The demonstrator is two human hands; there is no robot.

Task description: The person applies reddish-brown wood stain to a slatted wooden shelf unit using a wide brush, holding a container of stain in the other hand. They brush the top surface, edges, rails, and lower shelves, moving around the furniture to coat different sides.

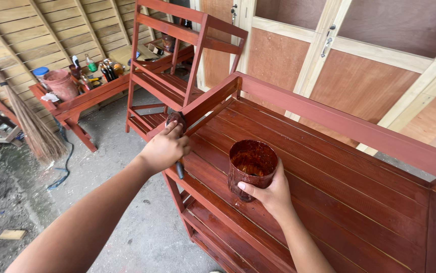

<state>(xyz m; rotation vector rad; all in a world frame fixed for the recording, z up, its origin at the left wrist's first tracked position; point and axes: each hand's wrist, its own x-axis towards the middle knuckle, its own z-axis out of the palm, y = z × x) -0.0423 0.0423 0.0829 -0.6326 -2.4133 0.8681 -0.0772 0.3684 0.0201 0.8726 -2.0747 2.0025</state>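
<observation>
The left hand (165, 149) is closed around a paintbrush (177, 129), whose dark bristles press on the end rail of a red-brown wooden rack (329, 167). The right hand (273, 194) grips a stained plastic cup (251, 167) of reddish varnish, held above the slatted top. Behind stands a second red rack (177, 60). To the left, a low bench (91, 96) carries a pink bucket (61, 83) and bottles, and a broom (28, 121) leans on the wooden wall.

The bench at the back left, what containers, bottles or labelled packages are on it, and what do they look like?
Pink bucket: left on the red bench, round, tapered.
White tub with blue lid: behind the bucket.
Clear bottle with green cap: upright, mid-bench.
Small dark bottles and cans: clustered right of it; labels too small to make out.
</observation>
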